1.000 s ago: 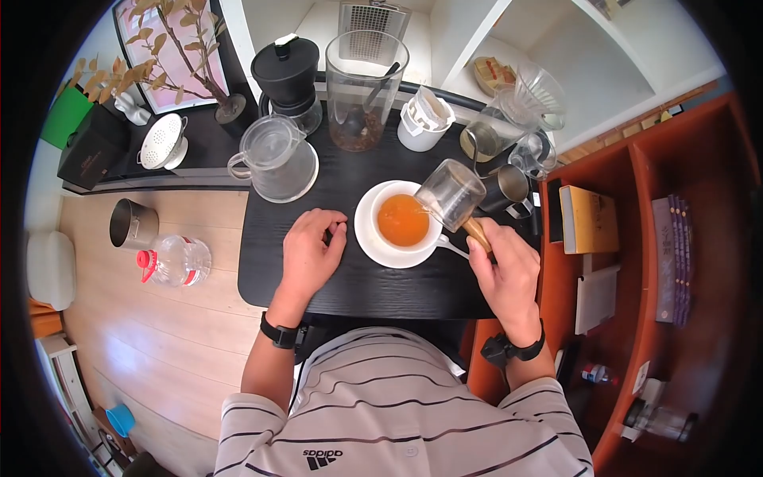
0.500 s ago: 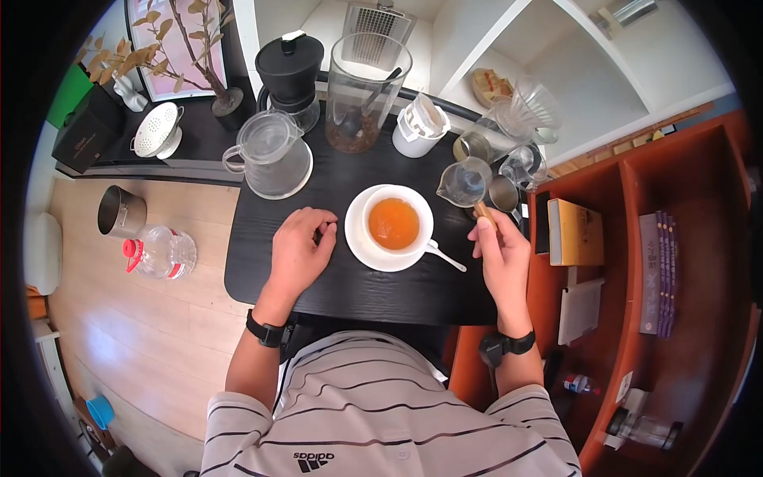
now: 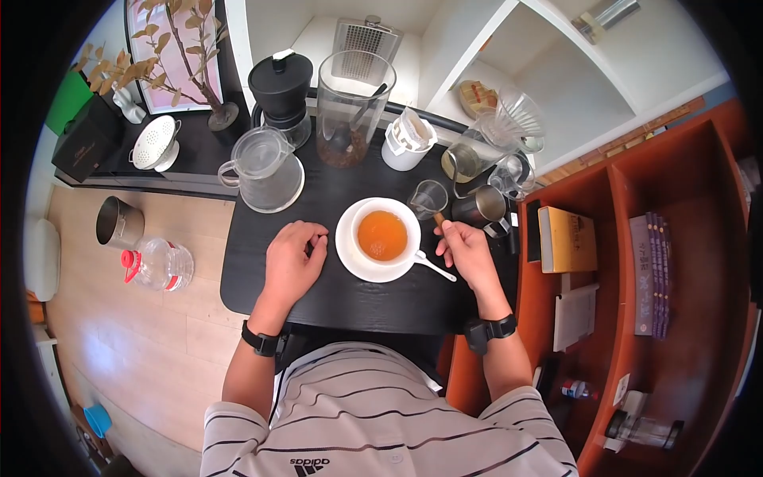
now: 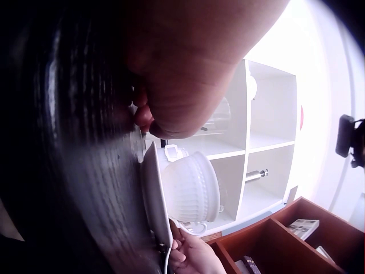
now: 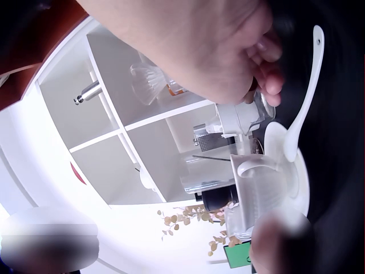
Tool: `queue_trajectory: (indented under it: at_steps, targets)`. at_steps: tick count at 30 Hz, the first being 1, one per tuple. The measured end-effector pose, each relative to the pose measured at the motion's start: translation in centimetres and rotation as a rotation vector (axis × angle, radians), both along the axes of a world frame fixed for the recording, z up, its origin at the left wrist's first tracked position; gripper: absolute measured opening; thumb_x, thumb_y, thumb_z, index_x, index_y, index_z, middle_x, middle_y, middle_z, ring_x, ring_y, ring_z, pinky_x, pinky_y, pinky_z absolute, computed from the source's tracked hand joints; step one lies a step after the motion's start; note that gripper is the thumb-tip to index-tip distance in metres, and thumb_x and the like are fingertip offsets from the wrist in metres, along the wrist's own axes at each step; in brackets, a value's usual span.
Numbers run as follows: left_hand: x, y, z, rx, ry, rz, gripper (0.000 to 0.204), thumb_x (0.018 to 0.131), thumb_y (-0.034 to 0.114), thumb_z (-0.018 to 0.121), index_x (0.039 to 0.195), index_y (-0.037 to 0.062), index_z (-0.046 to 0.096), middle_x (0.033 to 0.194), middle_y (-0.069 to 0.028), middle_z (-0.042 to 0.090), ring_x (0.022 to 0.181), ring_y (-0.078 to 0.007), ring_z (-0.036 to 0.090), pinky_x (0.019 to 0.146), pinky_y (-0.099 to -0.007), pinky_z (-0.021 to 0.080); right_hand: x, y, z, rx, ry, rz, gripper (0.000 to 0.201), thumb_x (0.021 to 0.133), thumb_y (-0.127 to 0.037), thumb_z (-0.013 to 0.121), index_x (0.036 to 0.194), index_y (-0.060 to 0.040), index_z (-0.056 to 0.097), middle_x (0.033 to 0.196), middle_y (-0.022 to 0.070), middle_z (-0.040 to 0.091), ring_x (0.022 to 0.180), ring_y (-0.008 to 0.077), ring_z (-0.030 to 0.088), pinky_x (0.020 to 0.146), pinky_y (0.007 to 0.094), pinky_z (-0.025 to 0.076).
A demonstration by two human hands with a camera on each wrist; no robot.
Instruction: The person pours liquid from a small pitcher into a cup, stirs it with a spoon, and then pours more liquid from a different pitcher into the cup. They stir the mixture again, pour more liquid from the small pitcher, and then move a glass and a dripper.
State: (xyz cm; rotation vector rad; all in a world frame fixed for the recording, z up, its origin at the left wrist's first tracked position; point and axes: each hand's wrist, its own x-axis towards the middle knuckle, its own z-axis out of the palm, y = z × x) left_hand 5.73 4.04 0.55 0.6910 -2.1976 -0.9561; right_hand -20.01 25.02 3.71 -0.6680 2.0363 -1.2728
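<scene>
A white cup [image 3: 355, 222] of amber drink [image 3: 382, 235] stands on a white saucer [image 3: 346, 265], left of my right hand [image 3: 469, 253]. That hand holds the wooden handle [image 3: 439, 220] of a small clear glass pitcher [image 3: 429, 197], which sits at the tabletop behind and right of the cup. A white spoon [image 3: 436, 268] lies on the saucer, its handle reaching over the edge towards my right hand. Left of the saucer, my left hand [image 3: 292, 258] rests on the black table with fingers loosely bent and nothing in them. The right wrist view shows the cup [image 5: 256, 194] side-on.
Along the back of the table [image 3: 318, 306] stand a lidded glass jug [image 3: 266, 171], a black coffee grinder [image 3: 280, 87], a tall glass cylinder [image 3: 350, 119] and a white drip-bag cup [image 3: 408, 141]. A metal pitcher [image 3: 479, 208] is close beside the small glass one. A wooden shelf [image 3: 612, 238] borders the right.
My right hand has moved the small glass pitcher away from above the cup, where it was tilted, to the right and down to the tabletop. The left hand stays resting.
</scene>
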Motion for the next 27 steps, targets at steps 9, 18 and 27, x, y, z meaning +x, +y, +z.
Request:
queue_trajectory:
  at_steps: [9, 18, 27]
  targets:
    - [-0.1, 0.2, 0.2, -0.020, -0.006, 0.014, 0.007, 0.089, 0.003, 0.074, 0.096, 0.0040, 0.075, 0.077, -0.0081, 0.063, 0.068, -0.0252, 0.060, 0.064, -0.0380, 0.049, 0.6, 4.0, 0.9, -0.012, 0.657, -0.099, 0.029, 0.110, -0.023, 0.065, 0.095, 0.0025, 0.070, 0.070, 0.0135, 0.067, 0.061, 0.0239, 0.066, 0.061, 0.0353, 0.050]
    - [-0.7, 0.1, 1.2, 0.060, -0.111, 0.030, 0.010, 0.095, 0.013, 0.073, 0.094, 0.0033, 0.075, 0.083, -0.0139, 0.070, 0.077, -0.0338, 0.069, 0.071, -0.0437, 0.054, -1.2, 6.5, -2.4, -0.184, 0.788, -0.077, 0.026, 0.107, -0.013, 0.067, 0.088, 0.0051, 0.067, 0.077, 0.0170, 0.069, 0.067, 0.0283, 0.070, 0.064, 0.0365, 0.053]
    - [-3.0, 0.3, 1.1, 0.040, -0.216, 0.024, 0.025, 0.100, 0.026, 0.070, 0.089, 0.0038, 0.074, 0.078, -0.0158, 0.073, 0.074, -0.0389, 0.073, 0.068, -0.0466, 0.056, -2.1, 6.8, -2.9, -0.241, 0.747, -0.149, 0.027, 0.106, -0.012, 0.067, 0.086, 0.0054, 0.066, 0.073, 0.0146, 0.067, 0.065, 0.0251, 0.068, 0.064, 0.0353, 0.052]
